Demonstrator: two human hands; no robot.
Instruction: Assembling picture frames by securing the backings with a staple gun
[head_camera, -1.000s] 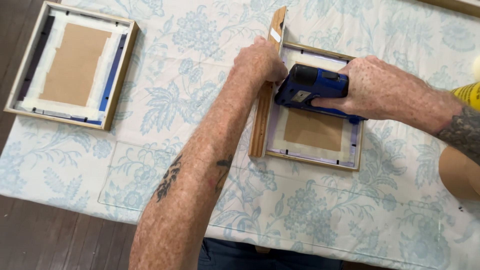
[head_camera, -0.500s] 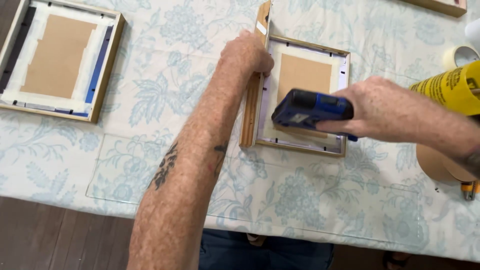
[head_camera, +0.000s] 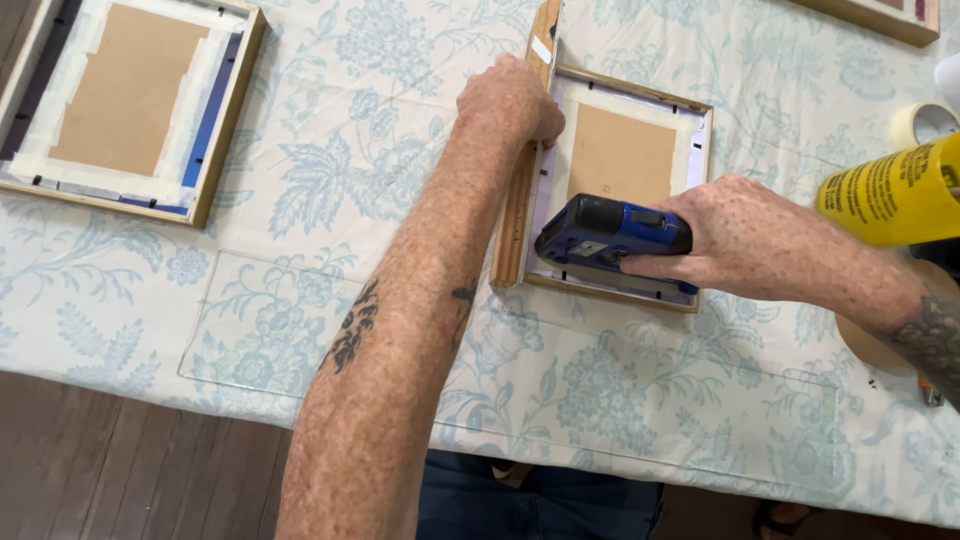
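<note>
On the worktop (head_camera: 300, 330), covered with a pale blue floral cloth, a small wooden picture frame (head_camera: 690, 180) lies face down with its brown backing board (head_camera: 620, 155) showing. The left hand (head_camera: 510, 100) curls over a loose wooden strip (head_camera: 520, 200) set along the frame's left edge, its fingers closed on the strip and pressing it against the frame. The right hand (head_camera: 750, 240) grips a blue and black stapler-like tool (head_camera: 610, 235), fingers wrapped around its body, with the nose resting on the frame's lower left corner. The step in hand appears to be fastening the backing into the frame; the next shot likely calls for keeping the nose flat and the frame braced. At the far left lies a larger frame (head_camera: 225, 130), also face down, its backing edged with pale and blue tape. At the right edge a yellow cylindrical container (head_camera: 890, 190) with dark print lies tilted, and a roll of pale tape (head_camera: 920, 122) sits just beyond it.
</note>
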